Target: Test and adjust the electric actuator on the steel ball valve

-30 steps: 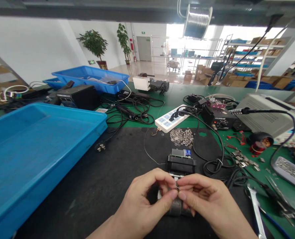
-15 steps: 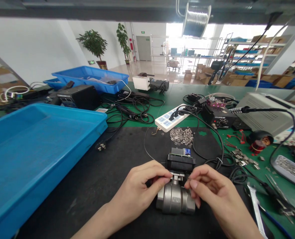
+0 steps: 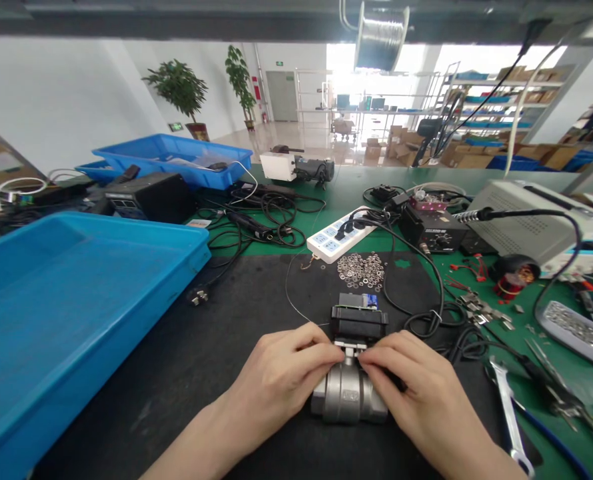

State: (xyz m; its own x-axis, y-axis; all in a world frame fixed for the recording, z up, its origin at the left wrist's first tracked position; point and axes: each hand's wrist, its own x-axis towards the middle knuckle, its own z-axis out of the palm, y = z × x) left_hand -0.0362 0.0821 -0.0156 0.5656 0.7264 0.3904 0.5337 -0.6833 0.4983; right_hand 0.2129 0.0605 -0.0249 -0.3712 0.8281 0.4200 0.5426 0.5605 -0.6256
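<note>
A steel valve body (image 3: 348, 400) lies on the black mat (image 3: 236, 320) with a black actuator box (image 3: 359, 321) mounted at its far end. My left hand (image 3: 281, 380) and my right hand (image 3: 416, 393) flank the valve. Their fingertips meet at the metal bracket (image 3: 349, 347) between valve and actuator. Whether either hand still pinches a small part there is hidden by the fingers. A pile of small metal washers (image 3: 361, 270) lies beyond the actuator on the mat.
A large blue tray (image 3: 76, 307) fills the left. A white power strip (image 3: 339, 235), tangled black cables (image 3: 266, 220), a soldering station (image 3: 436, 230) and a grey instrument (image 3: 541, 227) sit at the back. A wrench (image 3: 509, 413) and other tools lie at the right.
My hands held a small ring together above the valve, then separated and dropped to the bracket. Now both sets of fingertips press at the joint. The view shifted slightly.
</note>
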